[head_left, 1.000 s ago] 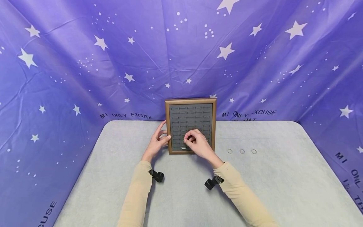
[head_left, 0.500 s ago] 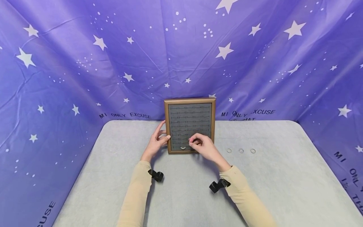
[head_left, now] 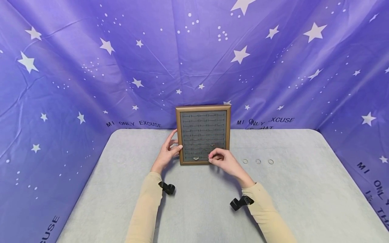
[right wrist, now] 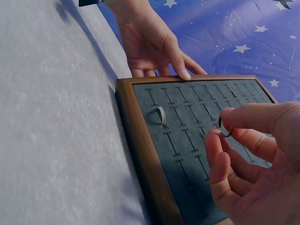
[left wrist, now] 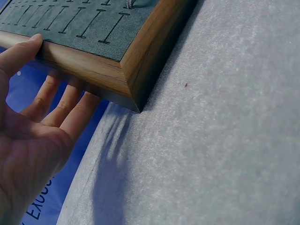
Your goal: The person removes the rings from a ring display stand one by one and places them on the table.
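Ring board (head_left: 203,108): a brown wooden frame around a dark slotted panel, on the table (head_left: 194,209) near its far edge; its lower right part is behind the right hand in the head view, and the left wrist view shows only one corner.
Left hand (head_left: 165,155): grips the frame's left side, thumb on the front rim; the other fingertips are hidden behind it.
Right hand (head_left: 224,162): pinches a small ring narrowly between thumb and fingers, over the panel's lower part.
Held ring (right wrist: 227,133): partly covered by fingertips, barely discernible from the head; whether it touches a slot, I cannot tell.
Bottom-row ring (head_left: 196,158): seated in a slot; cut off at the top of the left wrist view.
Higher ring (head_left: 212,144): in the panel just above the right hand, too small for detail.
Loose rings (head_left: 258,161): three in a row, right of the board.
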Motion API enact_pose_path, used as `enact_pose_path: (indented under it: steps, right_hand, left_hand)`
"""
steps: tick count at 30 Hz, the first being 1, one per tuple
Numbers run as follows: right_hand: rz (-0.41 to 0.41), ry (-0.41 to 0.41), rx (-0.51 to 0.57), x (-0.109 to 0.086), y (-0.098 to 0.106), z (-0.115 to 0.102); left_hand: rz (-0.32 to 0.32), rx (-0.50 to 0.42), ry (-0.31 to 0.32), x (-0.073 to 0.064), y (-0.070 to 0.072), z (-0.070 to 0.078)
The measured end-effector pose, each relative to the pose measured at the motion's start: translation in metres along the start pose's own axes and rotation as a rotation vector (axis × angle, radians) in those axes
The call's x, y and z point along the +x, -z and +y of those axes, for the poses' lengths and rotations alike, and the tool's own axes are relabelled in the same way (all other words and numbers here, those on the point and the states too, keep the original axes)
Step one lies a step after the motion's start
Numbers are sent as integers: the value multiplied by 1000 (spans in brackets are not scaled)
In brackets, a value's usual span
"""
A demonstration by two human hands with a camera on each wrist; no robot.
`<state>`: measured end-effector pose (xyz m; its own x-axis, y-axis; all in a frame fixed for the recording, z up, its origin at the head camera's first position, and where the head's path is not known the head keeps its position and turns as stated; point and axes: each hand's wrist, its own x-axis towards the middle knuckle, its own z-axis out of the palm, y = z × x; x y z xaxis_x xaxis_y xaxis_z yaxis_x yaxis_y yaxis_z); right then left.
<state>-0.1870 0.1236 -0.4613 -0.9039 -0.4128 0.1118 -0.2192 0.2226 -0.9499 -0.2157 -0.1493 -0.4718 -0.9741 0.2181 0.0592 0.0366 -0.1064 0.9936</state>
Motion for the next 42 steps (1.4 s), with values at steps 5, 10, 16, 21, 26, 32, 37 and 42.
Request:
enact_pose_path:
  steps: [5,10,16,21,26,32,37,42]
  right_hand:
    - [6,-4,-12,-4,5,1]
    - [19,-17,-24,-9,13,5]
    - [32,-13,-48,-17,23,-10]
    - [57,-41,-70,-25,32,-25]
    - [72,-49,-76,-30,38,-22]
    - [95,-68,-88,-36,48,-1]
    - [130,-86,-94,-41,60,27]
    - [158,-84,-102,-50,70,36]
  left_hand:
    - [1,6,-5,0,0,0]
    - [2,6,-5,0,1,-1]
    - [2,13,-5,0,1,0]
    - [2,14,2,0,1,-1]
    - [1,16,-2,1,1,-1]
    - [-1,11,-1,1,0,-1]
    - [-2,-2,4,1,1,-1]
    - [-7,-13,7,1,1,-2]
